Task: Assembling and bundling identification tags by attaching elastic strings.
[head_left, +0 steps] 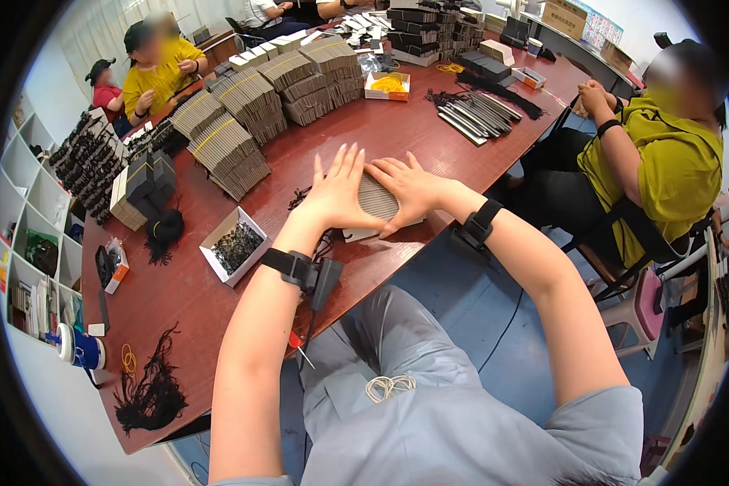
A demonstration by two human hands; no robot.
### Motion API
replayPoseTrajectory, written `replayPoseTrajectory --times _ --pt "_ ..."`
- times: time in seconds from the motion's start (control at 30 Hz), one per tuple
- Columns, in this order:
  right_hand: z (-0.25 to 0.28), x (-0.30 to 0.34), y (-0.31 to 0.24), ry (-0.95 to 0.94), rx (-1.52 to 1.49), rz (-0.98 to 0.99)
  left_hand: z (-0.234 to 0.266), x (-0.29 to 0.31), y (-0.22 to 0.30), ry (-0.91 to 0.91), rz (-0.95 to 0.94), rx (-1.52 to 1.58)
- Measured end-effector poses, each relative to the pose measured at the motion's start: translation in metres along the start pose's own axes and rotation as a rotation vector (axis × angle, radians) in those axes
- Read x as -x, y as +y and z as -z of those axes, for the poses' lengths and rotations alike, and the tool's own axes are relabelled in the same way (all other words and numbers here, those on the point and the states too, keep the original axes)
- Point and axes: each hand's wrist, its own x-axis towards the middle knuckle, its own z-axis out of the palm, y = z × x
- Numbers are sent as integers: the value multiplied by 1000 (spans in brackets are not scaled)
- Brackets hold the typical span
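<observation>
Grey flat pieces (376,197) sit packed together near the frame's centre on a reddish-brown table (174,316), the person's left hand (340,194) and right hand (415,188) around them, each grip spread wide, with a white box (217,268) of black parts (240,240) left of centre.

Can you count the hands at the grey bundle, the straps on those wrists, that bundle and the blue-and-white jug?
Hands: 2, left hand and right hand
Black wrist straps: 2
Grey bundle: 1
Blue-and-white jug: 1
Total: 6
</observation>
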Motion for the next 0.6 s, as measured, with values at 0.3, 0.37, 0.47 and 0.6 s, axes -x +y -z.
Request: replayPoseTrajectory --times 0.3,0.37,0.47,0.6 --pt "4 -9 2 -71 -17 15 -13 0 8 13 12 21" --pt "0 -13 -1 24 -6 76 -17 11 0 186 13 234" --pt "7 -12 -5 108 -142 62 2 40 2 486 42 280" --pt "16 -12 2 108 -291 7 -8 52 19 -13 261 747"
